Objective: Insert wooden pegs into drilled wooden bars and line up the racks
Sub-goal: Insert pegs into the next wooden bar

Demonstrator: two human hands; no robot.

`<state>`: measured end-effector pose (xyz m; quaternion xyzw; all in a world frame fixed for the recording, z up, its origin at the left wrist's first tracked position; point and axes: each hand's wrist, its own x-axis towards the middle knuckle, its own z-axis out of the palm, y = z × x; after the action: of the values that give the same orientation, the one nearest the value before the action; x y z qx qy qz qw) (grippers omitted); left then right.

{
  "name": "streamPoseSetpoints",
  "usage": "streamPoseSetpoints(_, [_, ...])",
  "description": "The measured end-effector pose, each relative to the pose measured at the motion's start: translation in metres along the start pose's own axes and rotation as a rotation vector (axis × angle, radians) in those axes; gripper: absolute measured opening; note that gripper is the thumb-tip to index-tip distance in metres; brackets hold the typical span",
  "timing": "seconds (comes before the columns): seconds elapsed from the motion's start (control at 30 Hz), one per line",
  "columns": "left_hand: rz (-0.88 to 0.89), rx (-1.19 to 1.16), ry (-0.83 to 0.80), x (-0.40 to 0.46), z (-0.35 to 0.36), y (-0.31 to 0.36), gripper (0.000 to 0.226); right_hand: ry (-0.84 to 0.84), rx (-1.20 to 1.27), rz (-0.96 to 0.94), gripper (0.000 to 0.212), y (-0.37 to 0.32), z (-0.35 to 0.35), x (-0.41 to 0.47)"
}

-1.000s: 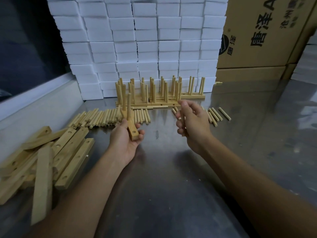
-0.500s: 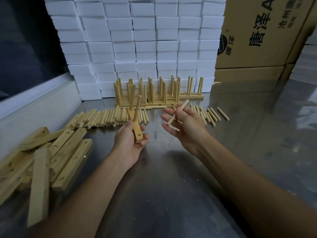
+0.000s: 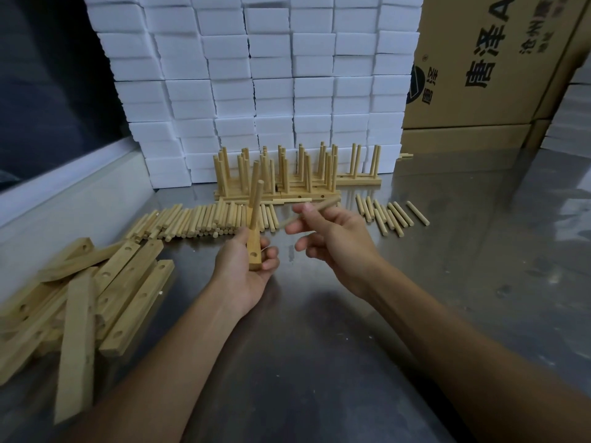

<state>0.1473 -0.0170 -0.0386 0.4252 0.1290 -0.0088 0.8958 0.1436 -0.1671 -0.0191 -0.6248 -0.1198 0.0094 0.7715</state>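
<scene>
Now the left hand (image 3: pixel 248 270) grips a bar (image 3: pixel 254 255) pointing away, its inserted peg (image 3: pixel 256 203) upright (slightly tilted). Right hand (image 3: pixel 332 241) pinches a loose peg (image 3: pixel 311 211) lying nearly level, tip toward the bar.

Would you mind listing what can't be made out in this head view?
- Peg in the right hand: motion-blurred, its ends unclear.
- Drilled bar in the left hand: far end hidden behind its pegs, hole count unknowable.
- Finished racks: overlapping pegs prevent counting.
- Bar pile: cut off by the left edge.
</scene>
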Motion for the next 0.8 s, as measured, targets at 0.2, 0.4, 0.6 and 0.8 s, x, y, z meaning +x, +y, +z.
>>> streamPoseSetpoints(0.2, [-0.003, 0.002, -0.048, -0.001, 0.004, -0.002, 0.041, -0.142, -0.216, -0.042, 0.029, 0.01, 0.01, -0.004])
streamPoseSetpoints(0.4, [-0.027, 0.013, -0.072, -0.001, 0.003, -0.005, 0.055, -0.16, -0.289, -0.112, 0.026, 0.013, 0.015, -0.007])
streamPoseSetpoints(0.6, [-0.026, 0.021, -0.075, -0.003, 0.003, -0.007, 0.052, -0.158, -0.479, -0.214, 0.017, 0.013, 0.018, -0.006])
streamPoseSetpoints(0.8, [-0.03, -0.023, 0.007, -0.007, 0.002, -0.006, 0.036, -0.152, -0.843, -0.411, 0.019, 0.009, 0.025, -0.003])
